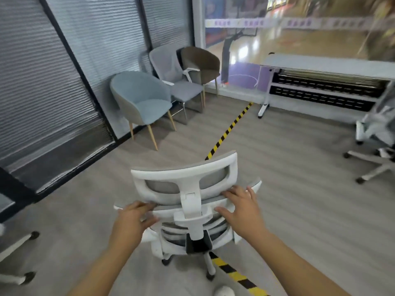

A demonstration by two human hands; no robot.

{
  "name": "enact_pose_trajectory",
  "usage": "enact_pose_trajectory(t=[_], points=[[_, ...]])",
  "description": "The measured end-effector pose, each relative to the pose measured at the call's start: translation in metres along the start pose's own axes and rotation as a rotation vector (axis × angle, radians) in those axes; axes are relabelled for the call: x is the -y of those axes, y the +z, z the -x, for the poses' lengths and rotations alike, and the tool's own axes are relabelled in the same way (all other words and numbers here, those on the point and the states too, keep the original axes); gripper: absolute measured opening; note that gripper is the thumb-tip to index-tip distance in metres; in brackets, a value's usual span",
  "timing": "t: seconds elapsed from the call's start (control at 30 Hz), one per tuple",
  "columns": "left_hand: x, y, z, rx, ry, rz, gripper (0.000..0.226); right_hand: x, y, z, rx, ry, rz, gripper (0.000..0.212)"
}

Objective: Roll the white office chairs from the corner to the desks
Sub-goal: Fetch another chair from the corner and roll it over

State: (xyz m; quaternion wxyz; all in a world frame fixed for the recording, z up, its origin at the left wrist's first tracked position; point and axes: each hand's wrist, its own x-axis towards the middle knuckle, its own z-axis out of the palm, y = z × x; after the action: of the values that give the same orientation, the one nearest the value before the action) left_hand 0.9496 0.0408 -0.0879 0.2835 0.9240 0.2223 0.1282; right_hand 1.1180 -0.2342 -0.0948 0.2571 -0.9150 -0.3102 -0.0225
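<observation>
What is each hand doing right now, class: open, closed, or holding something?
Left hand: fingers curled over the top edge of the white office chair backrest, gripping it.
Right hand: fingers spread fairly straight, resting on the backrest top; open.

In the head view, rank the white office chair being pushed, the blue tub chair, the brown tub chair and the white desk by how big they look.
1. White desk, cut off at the right
2. White office chair, nearest the camera, so it looks bigger than it is
3. Blue tub chair
4. Brown tub chair, farthest away
</observation>
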Motion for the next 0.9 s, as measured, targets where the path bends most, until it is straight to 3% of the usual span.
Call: enact_pose_trajectory(t=[0.13, 0.27, 0.37, 0.67, 0.9], points=[[-0.039, 0.046, -0.112, 0.082, 0.099, 0.067, 0.035, -0.048, -0.021, -0.058, 0.073, 0.265, 0.121, 0.058], [-0.088, 0.1, -0.214, 0.132, 0.231, 0.061, 0.033, -0.105, -0.04, -0.109, 0.153, 0.404, 0.21, 0.076], [-0.122, 0.142, -0.282, 0.152, 0.317, -0.018, 0.033, -0.148, -0.069, -0.141, 0.233, 0.461, 0.169, 0.084], [-0.241, 0.251, -0.45, 0.235, 0.526, -0.045, 0.034, -0.302, -0.124, -0.238, 0.178, 0.521, 0.134, 0.091], [-0.348, 0.33, -0.553, 0.245, 0.524, -0.067, 0.05, -0.432, -0.171, -0.325, 0.128, 0.542, 0.07, 0.094]])
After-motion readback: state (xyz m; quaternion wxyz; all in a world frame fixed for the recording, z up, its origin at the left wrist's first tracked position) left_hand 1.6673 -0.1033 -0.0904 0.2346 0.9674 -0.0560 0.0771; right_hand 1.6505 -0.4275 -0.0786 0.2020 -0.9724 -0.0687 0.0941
